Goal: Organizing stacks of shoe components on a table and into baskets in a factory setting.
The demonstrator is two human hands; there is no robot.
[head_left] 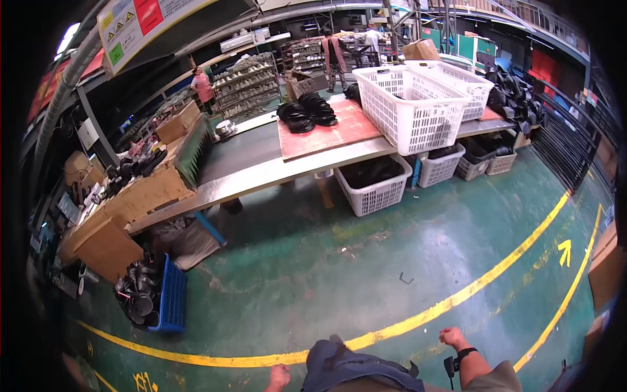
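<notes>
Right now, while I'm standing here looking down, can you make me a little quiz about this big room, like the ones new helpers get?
1. What colour is the long floor line just ahead of the left hand and right hand?
A. White
B. Yellow
C. Red

2. True or false: the pile of black curved pieces lies on a reddish board.

3. Fill in the missing word: the black band goes round the person's ____ wrist.

Key: 1. B; 2. True; 3. right
</notes>
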